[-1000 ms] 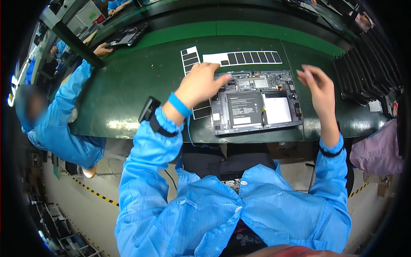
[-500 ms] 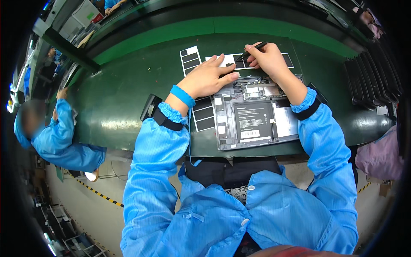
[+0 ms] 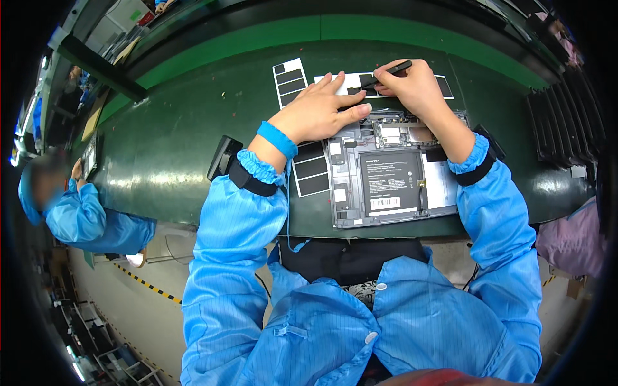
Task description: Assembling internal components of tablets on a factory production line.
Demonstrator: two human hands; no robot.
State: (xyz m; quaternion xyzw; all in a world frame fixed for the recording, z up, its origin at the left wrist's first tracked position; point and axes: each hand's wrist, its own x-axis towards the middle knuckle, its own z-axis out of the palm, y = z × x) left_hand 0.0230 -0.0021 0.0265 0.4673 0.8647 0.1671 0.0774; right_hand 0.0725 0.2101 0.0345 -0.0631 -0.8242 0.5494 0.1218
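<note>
Laptop (image 3: 353,170) is lying with its insides exposed, battery (image 3: 389,177) sitting in it. The person's left hand (image 3: 318,110) is spread out, holding nothing I can see, around the laptop's far-left corner, over a white sheet (image 3: 351,81) of black rectangles just past its far edge. Right hand (image 3: 415,89) is pinching a black pen-like tool (image 3: 394,68), tip down by those rectangles. My guess is it's partway: sheet's left end looks bare, plenty left. Another strip (image 3: 311,168) runs left of the laptop. Battery's got a barcode and white print, small lines unreadable.
</note>
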